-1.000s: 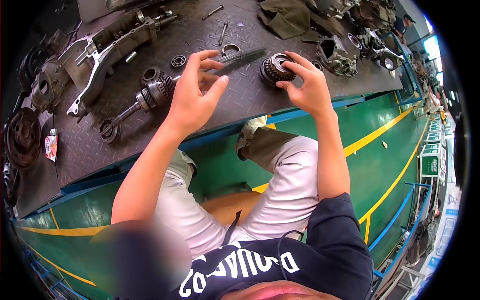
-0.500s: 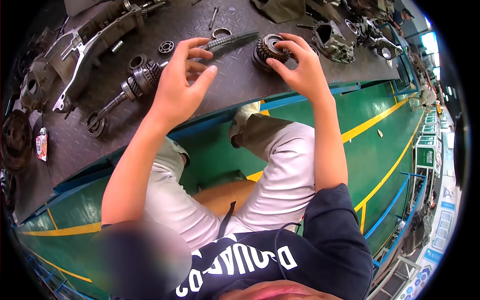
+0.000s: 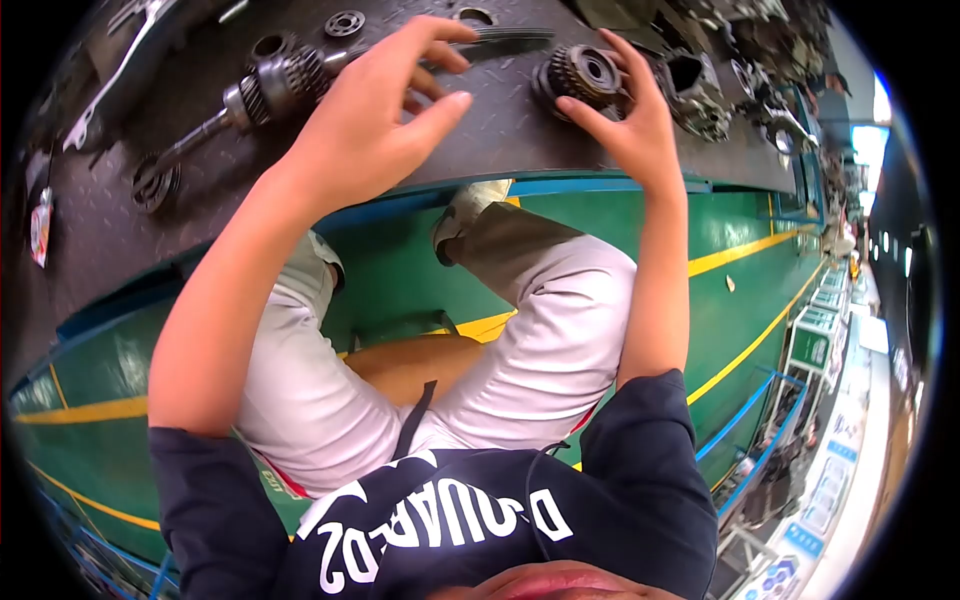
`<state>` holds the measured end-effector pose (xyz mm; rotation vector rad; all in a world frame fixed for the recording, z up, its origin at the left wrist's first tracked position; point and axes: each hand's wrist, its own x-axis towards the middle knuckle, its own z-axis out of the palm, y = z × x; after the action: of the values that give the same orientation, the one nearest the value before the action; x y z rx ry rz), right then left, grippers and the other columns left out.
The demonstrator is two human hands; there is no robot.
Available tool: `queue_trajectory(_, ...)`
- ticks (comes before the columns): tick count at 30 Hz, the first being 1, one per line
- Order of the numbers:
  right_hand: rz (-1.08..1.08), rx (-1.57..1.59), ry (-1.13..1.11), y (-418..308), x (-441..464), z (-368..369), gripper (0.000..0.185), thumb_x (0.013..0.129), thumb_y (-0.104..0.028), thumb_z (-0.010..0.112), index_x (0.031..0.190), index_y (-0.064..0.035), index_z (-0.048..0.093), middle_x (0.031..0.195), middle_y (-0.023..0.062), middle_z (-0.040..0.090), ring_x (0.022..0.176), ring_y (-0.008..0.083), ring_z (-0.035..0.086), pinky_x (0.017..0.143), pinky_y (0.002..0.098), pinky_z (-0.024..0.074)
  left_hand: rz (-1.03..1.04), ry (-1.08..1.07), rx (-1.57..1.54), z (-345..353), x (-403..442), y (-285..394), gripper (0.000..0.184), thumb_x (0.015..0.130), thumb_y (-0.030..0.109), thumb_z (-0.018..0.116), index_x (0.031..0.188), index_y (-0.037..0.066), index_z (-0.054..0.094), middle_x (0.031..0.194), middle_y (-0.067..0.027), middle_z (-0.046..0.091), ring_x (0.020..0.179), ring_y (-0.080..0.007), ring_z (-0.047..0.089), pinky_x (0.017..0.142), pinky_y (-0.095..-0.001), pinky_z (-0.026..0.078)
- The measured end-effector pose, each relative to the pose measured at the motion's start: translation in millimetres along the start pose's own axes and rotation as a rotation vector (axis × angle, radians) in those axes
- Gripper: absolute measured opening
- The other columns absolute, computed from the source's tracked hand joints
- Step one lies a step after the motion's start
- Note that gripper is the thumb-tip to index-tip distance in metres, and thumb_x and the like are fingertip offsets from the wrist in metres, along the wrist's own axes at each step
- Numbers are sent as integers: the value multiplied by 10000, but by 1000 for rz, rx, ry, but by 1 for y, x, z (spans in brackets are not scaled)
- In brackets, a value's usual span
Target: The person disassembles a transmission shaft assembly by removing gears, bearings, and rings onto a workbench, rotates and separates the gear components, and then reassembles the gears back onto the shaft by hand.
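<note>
My left hand [image 3: 385, 115] hovers over the bench with fingers apart and thumb stretched out, holding nothing visible. Behind its fingertips lies a grey ridged rod [image 3: 512, 35]. Left of the hand is a gear shaft [image 3: 265, 95], lying on its side, its right end hidden behind the hand. A gear assembly [image 3: 583, 76] with stacked toothed rings and a round bore stands on the bench. My right hand [image 3: 640, 115] is at its right side, fingers spread wide around it, the thumb at its near edge. Whether the fingertips touch it is hard to see.
The dark steel bench [image 3: 480, 130] has a blue front edge. A bearing [image 3: 345, 24] lies behind the shaft, and a ring gear [image 3: 156, 184] sits at its left tip. Metal housings [image 3: 700, 105] stand at the right. A small printed packet [image 3: 41, 225] is far left.
The view has shifted, so the bench parts sit higher in the picture. My right hand's fingers have spread wider around the gear assembly. My left hand remains open above the bench.
</note>
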<state>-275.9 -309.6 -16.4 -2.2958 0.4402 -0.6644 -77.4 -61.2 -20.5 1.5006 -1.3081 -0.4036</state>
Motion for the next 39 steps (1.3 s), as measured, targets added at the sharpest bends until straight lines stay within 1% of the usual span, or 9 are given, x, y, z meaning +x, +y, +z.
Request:
queue_trajectory(4, -2, 56, -31, 6, 5, 5, 862, 830, -37, 926, 1590, -37, 518, 1334, 119, 708, 1210, 179, 693, 1075, 327, 546, 41, -43, 41, 2, -3, -4, 496, 1003, 76, 707, 1475, 77, 558, 1240, -121, 703, 990, -196, 708, 909, -335, 573)
queue_trajectory(15, 16, 45, 9, 9, 2, 2, 728, 809, -45, 945, 1471, 31, 651, 1248, 122, 773, 1120, 152, 724, 1032, 311, 567, 123, -61, 76, 1, -6, -8, 446, 987, 48, 699, 1419, 49, 588, 1213, -119, 690, 995, -231, 692, 907, -357, 571)
queue_trajectory(18, 24, 43, -2, 6, 1, 3, 710, 852, 17, 903, 1503, 40, 621, 1301, 116, 746, 1153, 145, 704, 1049, 310, 559, 111, -96, 89, -3, -6, -5, 394, 983, 135, 688, 1346, 23, 583, 1232, -194, 701, 1164, -368, 700, 989, -446, 568)
queue_trajectory(21, 28, 35, -18, 7, 2, 2, 719, 851, 14, 906, 1510, 33, 619, 1306, 110, 744, 1156, 146, 705, 1043, 309, 560, 158, -60, 70, 1, -6, -9, 448, 986, 71, 708, 1417, 41, 588, 1213, -127, 691, 999, -252, 691, 913, -376, 570)
queue_trajectory(27, 10, 84, 71, 4, 4, 4, 610, 767, -86, 995, 1312, 2, 735, 1147, 101, 781, 1069, 149, 729, 994, 292, 558, 143, -78, 75, 0, -5, -10, 448, 981, 55, 702, 1414, 37, 589, 1209, -131, 688, 1007, -254, 693, 914, -376, 573)
queue_trajectory(30, -26, 66, 36, 16, -1, 1, 474, 832, -39, 946, 1234, -2, 697, 1207, 108, 759, 1117, 130, 694, 1006, 288, 544, 134, -85, 63, 0, -5, -9, 447, 979, 48, 700, 1412, 33, 590, 1204, -132, 686, 1014, -253, 693, 915, -373, 576)
queue_trajectory(33, -75, -191, 47, 21, -4, -6, 446, 790, -168, 992, 1114, -26, 721, 1159, 94, 777, 1045, 178, 728, 947, 318, 565, 137, -89, 70, -2, -5, -9, 449, 978, 43, 701, 1412, 31, 587, 1198, -134, 684, 1016, -252, 693, 917, -370, 577)
queue_trajectory(37, -349, -508, 96, 17, -3, -6, 459, 818, -235, 970, 1138, -19, 721, 1157, 145, 764, 1058, 254, 711, 970, 357, 553, 137, -86, 69, -1, -5, -11, 448, 978, 36, 700, 1412, 31, 587, 1192, -131, 685, 1014, -254, 691, 919, -369, 578)
queue_trajectory(39, -274, -418, 128, 26, -7, -7, 438, 877, -248, 933, 1171, -14, 706, 1146, 131, 761, 1061, 226, 706, 959, 352, 555, 135, -89, 68, -1, -5, -12, 447, 980, 34, 698, 1413, 31, 585, 1190, -130, 685, 1012, -257, 691, 920, -370, 578)
